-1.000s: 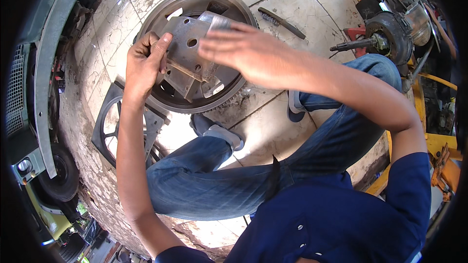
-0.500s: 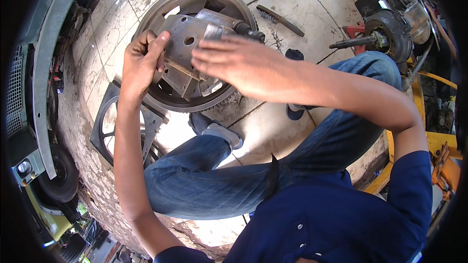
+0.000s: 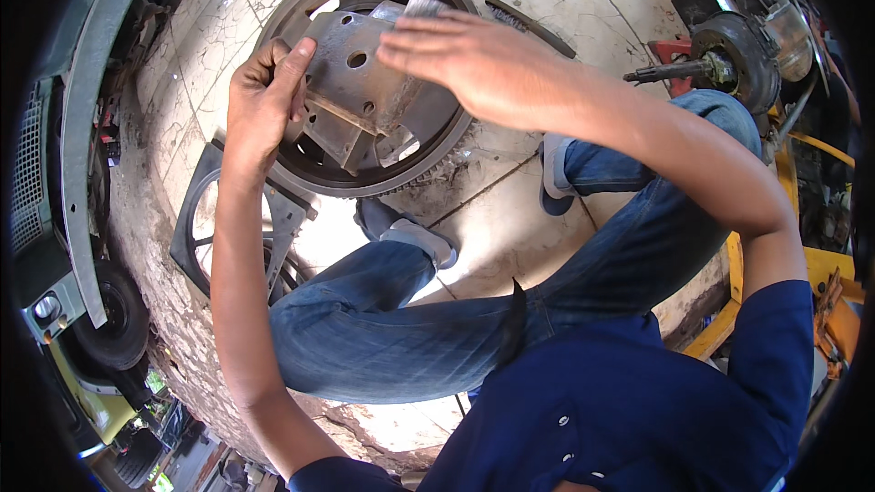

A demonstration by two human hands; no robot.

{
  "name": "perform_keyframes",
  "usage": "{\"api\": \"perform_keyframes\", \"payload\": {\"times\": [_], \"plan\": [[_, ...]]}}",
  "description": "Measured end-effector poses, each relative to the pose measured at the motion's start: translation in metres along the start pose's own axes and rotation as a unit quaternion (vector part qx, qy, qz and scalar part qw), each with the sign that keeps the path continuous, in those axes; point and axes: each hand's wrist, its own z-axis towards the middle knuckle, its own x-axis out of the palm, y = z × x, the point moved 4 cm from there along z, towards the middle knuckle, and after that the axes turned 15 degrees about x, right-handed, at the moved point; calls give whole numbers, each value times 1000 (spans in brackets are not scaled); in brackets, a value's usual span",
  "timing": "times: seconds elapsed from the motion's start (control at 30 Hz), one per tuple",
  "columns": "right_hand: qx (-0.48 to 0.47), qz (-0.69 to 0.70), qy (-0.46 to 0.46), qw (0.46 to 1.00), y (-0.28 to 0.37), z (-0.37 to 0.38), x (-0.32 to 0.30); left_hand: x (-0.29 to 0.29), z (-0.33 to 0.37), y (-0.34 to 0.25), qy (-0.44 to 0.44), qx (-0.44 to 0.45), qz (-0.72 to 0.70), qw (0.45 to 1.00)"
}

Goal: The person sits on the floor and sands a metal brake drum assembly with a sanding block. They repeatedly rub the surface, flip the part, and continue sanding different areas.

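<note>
My left hand [image 3: 266, 96] pinches the left edge of a rusty metal bracket [image 3: 357, 82], a plate with round holes and a welded lower flange. The bracket is tilted above a large round metal flywheel [image 3: 305, 173] with a toothed rim, lying on the floor. Over the bracket's upper right corner reaches my right hand [image 3: 456, 50], fingers stretched and close together. A grey, streaked flat piece [image 3: 425, 5] juts out beyond its fingers; its kind cannot be made out. That hand hides part of the bracket and whatever lies under the palm.
A dark wire brush [image 3: 530, 27] lies on the cracked tiles right of the flywheel. At left stands a black fan shroud [image 3: 196, 210]. On the right are a hub with a shaft [image 3: 720, 68] and a yellow frame [image 3: 729, 310]. My legs flank the near floor.
My right hand has moved up and slightly right across the bracket, and the grey piece has moved with it. My left hand keeps its hold; the whole view has shifted slightly.
</note>
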Motion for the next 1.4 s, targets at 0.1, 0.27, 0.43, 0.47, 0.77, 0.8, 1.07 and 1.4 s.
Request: {"api": "perform_keyframes", "payload": {"times": [0.1,0.27,0.43,0.47,0.77,0.8,1.07,1.4], "plan": [[23,-17,1,1000,9,-2,-1,-2,-3,1,-13,-17,-13,1000],[-73,46,3,996,34,-15,-1,2,-1,2,-7,-3,-16,1000],[6,9,-33,999,5,1,7,0,0,2,-2,-8,1,1000],[-1,11,-12,1000,13,-3,9,0,0,1,-2,-11,2,1000],[1,25,-33,999,8,1,11,-1,-6,3,-1,-27,-6,1000],[14,10,-61,998,16,-4,13,1,-4,5,0,-22,-19,1000],[-75,55,-25,995,1,1,5,5,-7,0,20,-14,-3,1000],[-8,68,71,995,0,6,-7,7,-13,5,13,162,120,979]]}}
